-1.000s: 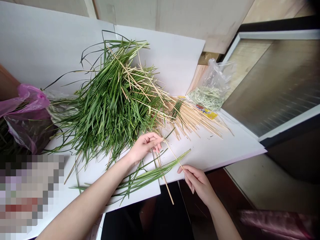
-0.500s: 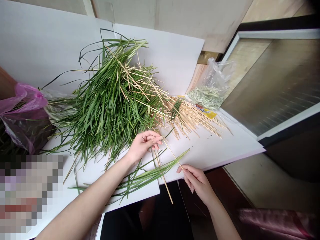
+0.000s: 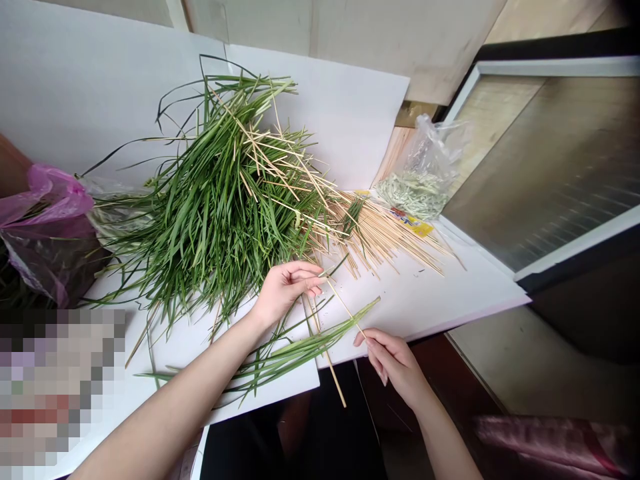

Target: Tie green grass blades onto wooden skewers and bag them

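One thin stick (image 3: 343, 305) sloped from 11 to 5 o'clock. Left hand (image 3: 289, 287): pinched on its upper end. Right hand (image 3: 391, 361): pinched on its lower end. Loose leaves (image 3: 305, 348) lay beneath it, spread toward 8 o'clock. Relative to left hand: leaf pile (image 3: 220, 213) at 11 o'clock, stick heap (image 3: 387, 235) at 2.

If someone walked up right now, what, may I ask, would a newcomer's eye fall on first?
Most likely the heap of long green leaves, strewn with thin sticks, at the back of the white table. To its right, pale sticks fan out near a clear bag. In front, the right hand holds a slender stick, its upper end at the left hand.
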Action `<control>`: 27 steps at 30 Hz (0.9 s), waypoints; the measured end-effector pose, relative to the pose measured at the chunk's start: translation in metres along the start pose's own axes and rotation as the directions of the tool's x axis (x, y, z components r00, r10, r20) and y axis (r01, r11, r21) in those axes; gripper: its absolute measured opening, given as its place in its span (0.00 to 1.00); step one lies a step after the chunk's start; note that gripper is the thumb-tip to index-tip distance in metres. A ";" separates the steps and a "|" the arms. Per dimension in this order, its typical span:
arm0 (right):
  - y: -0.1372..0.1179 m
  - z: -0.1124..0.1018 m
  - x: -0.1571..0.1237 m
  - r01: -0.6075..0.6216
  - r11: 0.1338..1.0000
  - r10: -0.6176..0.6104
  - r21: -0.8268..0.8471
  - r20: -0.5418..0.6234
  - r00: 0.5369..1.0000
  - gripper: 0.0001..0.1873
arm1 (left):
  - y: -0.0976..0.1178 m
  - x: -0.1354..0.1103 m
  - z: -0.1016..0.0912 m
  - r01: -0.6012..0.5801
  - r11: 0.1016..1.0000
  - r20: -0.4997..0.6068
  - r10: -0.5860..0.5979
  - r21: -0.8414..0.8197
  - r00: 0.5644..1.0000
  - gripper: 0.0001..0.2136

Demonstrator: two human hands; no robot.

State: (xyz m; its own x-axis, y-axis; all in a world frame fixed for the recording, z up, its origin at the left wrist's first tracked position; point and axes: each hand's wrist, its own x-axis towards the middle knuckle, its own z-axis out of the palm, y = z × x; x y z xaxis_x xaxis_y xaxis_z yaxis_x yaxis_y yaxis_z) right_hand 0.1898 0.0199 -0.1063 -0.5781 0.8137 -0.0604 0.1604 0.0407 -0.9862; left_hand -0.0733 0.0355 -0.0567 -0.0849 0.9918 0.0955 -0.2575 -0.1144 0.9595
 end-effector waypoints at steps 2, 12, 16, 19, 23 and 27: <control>0.001 0.000 0.000 0.002 1.000 -0.002 -0.001 -0.004 1.000 0.19 | 0.000 0.000 0.001 0.007 1.000 -0.009 -0.007 0.009 1.000 0.17; 0.001 0.001 -0.001 0.006 1.000 -0.006 -0.004 -0.012 1.000 0.19 | -0.001 -0.002 0.003 0.020 1.000 -0.011 -0.020 0.017 1.000 0.17; 0.001 0.001 0.000 0.000 1.000 0.000 -0.002 -0.021 1.000 0.19 | 0.000 -0.002 0.003 0.019 0.999 -0.008 -0.018 0.035 1.000 0.16; 0.001 0.001 0.000 -0.004 1.000 0.004 0.002 -0.024 1.000 0.19 | -0.001 -0.002 0.002 0.007 0.998 -0.006 -0.007 0.062 1.000 0.15; 0.001 0.001 0.000 0.002 1.000 -0.002 0.001 -0.022 1.000 0.19 | -0.002 -0.002 0.001 -0.026 0.993 -0.013 0.027 0.116 1.000 0.14; 0.001 0.001 0.000 0.007 1.000 -0.007 0.002 -0.021 1.000 0.18 | 0.000 -0.004 0.001 -0.052 0.983 -0.015 0.055 0.176 0.998 0.12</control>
State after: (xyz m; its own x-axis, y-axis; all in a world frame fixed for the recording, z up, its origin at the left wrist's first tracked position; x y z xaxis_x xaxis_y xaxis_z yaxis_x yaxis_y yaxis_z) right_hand 0.1889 0.0193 -0.1074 -0.5623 0.8254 -0.0500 0.1543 0.0453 -0.9870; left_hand -0.0716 0.0320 -0.0566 -0.1130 0.9830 0.1445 -0.0792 -0.1538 0.9849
